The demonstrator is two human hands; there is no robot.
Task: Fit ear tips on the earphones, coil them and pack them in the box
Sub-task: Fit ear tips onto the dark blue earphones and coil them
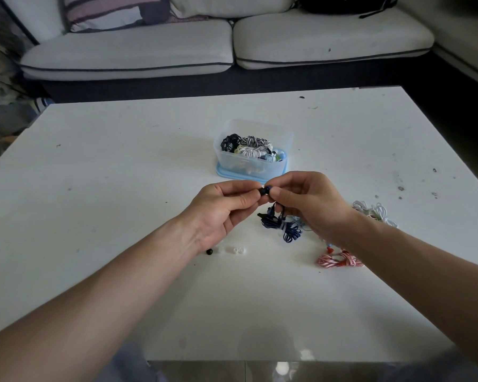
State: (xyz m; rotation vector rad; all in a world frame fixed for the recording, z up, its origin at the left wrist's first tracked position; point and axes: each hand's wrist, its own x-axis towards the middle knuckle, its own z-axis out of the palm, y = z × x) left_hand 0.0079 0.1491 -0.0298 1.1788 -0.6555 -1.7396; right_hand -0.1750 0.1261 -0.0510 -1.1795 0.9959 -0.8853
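My left hand [221,208] is pinching a small round black ear tip [264,191] between thumb and forefinger, its other fingers loosely curled. My right hand [307,202] is pinching the bud end of the dark blue earphones [283,226], which is meeting that tip. Both hands are hovering above the table, fingertips almost touching. The flat blue cable is hanging below my right hand in a loose bundle; whether it is touching the table I cannot tell. By my left wrist a second black ear tip [209,252] is lying beside a few translucent white ear tips [236,250]. By my right forearm a red-and-white striped set [338,260] is lying coiled, and a white set [374,212] is lying in loose loops farther right. All of this is sitting on a glossy white square table [122,188], scuffed and dotted with dark specks, its near edge reflecting light. Beyond my hands, near the table's middle, the box [249,168], a clear rounded plastic tub, is standing on its pale blue lid [224,172] and is holding coiled earphones [249,146] in black, black-and-white stripes and white. Behind the table a pale grey sofa [149,53] with dark piping is running across the room, carrying a striped cushion [108,12] at left and a black bag [342,2] at right.
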